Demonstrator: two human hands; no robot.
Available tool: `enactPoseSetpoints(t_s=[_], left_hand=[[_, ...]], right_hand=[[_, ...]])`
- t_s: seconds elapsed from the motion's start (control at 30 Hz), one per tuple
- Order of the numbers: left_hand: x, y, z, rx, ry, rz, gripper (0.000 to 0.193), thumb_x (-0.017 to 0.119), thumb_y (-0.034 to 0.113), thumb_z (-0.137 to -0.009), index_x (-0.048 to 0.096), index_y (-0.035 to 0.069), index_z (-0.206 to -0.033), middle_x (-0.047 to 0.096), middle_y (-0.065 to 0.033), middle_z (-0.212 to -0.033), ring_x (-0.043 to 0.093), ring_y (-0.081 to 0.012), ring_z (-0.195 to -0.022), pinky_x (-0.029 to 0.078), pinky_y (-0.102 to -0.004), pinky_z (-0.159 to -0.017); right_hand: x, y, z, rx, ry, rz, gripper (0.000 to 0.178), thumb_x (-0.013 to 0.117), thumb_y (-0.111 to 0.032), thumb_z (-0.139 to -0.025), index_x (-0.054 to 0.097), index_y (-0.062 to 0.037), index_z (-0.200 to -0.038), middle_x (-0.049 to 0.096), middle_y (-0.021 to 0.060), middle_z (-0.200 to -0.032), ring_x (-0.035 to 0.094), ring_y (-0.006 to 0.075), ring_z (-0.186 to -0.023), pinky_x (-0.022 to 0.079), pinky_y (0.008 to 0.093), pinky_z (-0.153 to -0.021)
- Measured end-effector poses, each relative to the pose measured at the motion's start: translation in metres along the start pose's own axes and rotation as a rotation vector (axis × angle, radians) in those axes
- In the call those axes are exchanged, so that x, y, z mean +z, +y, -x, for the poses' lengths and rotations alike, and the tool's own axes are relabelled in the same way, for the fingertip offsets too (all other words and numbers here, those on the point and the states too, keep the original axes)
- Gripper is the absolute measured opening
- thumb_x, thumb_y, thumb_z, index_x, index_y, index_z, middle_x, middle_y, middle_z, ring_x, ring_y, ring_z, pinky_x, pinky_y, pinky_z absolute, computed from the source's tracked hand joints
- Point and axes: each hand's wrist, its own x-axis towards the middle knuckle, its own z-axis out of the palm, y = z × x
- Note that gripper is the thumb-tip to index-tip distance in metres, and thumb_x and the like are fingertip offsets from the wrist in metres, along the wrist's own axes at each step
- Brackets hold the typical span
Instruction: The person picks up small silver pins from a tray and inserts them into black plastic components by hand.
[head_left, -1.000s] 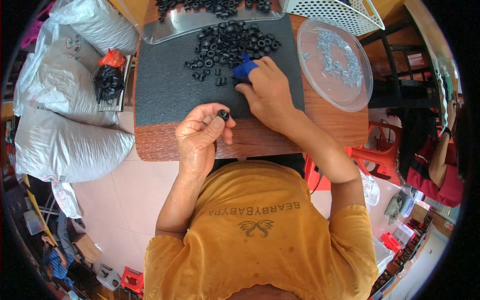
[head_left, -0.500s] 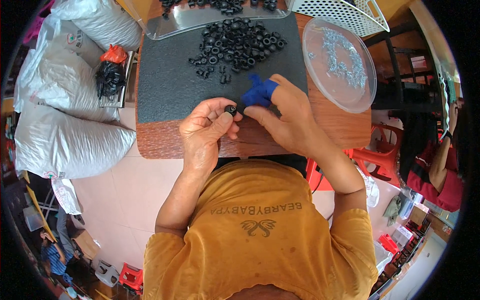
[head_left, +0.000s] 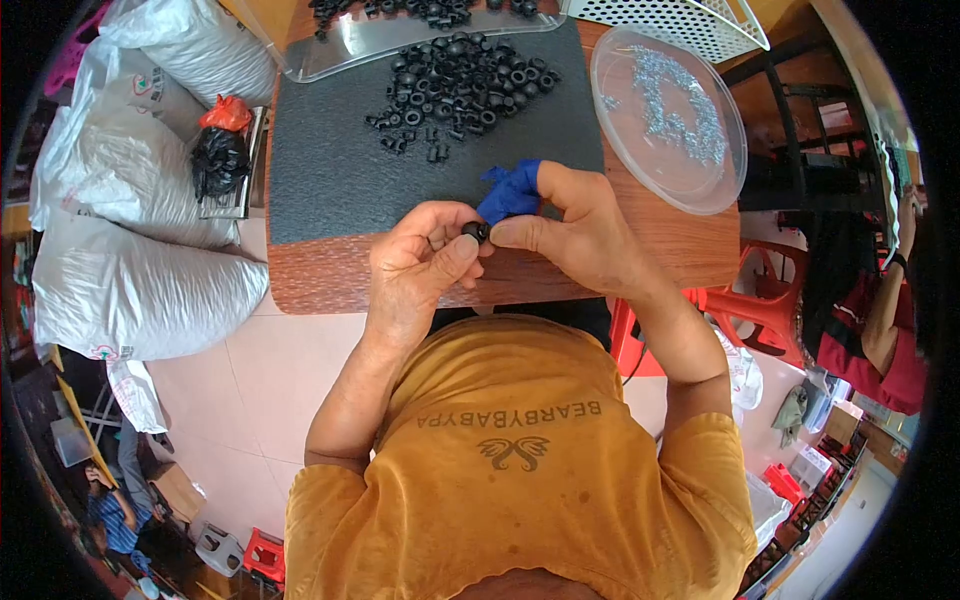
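My left hand pinches a small round black plastic part between thumb and fingers, above the near side of the table. From the right, my right hand meets it, thumb and forefinger closed at the part's right end. Blue wrapping covers that forefinger and hides what its tip pinches, if anything. Beyond my hands, a pile of similar black parts lies on a dark grey mat, with a few strays on its near side.
A round clear lid bearing small silvery pieces lies on the wooden table at right. Behind the pile stands a clear tray with more black parts, beside a white perforated basket. White sacks crowd the left; a red stool stands right.
My right hand has come in to the left and its fingertips now meet the black part. My left hand has shifted slightly right and still holds it.
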Motion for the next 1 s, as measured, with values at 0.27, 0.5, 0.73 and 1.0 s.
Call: enactPoseSetpoints(t_s=[0.27, 0.5, 0.73, 1.0], left_hand=[[0.005, 0.003, -0.001, -0.075, 0.012, -0.029, 0.021, 0.062, 0.014, -0.085, 0.059, -0.003, -0.097, 0.062, -0.0053, -0.073, 0.052, -0.0053, -0.057, 0.042, -0.0171, -0.051], [0.009, 0.002, -0.005, -0.127, 0.098, 0.085, 0.011, 0.062, 0.008, -0.083, 0.062, -0.003, -0.087, 0.06, -0.0053, -0.065, 0.048, -0.0053, -0.046, 0.036, -0.0171, -0.042], [0.013, 0.0, -0.006, -0.158, 0.145, 0.18, 0.009, 0.061, 0.007, -0.083, 0.062, -0.001, -0.087, 0.061, -0.0071, -0.066, 0.049, -0.0063, -0.046, 0.037, -0.0179, -0.042], [0.008, -0.003, -0.006, -0.149, 0.05, 0.217, 0.015, 0.055, 0.004, -0.087, 0.057, -0.004, -0.1, 0.063, -0.0101, -0.077, 0.055, -0.0098, -0.057, 0.046, -0.021, -0.049]], right_hand=[[-0.005, -0.006, 0.002, 0.051, -0.067, 0.104, 0.016, 0.07, -0.007, -0.072, 0.062, 0.0011, -0.084, 0.063, 0.0044, -0.075, 0.055, 0.0082, -0.068, 0.045, 0.0245, -0.061], [0.006, -0.002, 0.01, -0.163, 0.077, 0.24, 0.017, 0.069, -0.011, -0.069, 0.058, -0.0016, -0.076, 0.051, 0.0122, -0.069, 0.051, 0.0291, -0.066, 0.041, 0.0359, -0.057], [0.019, 0.006, 0.015, -0.233, 0.249, 0.202, 0.016, 0.069, -0.004, -0.066, 0.056, -0.0024, -0.076, 0.051, 0.0114, -0.071, 0.05, 0.0292, -0.066, 0.04, 0.0358, -0.055], [0.01, 0.009, 0.015, -0.141, 0.198, 0.038, 0.013, 0.069, -0.002, -0.068, 0.06, -0.0021, -0.077, 0.051, 0.0072, -0.073, 0.052, 0.0174, -0.062, 0.042, 0.0277, -0.055]])
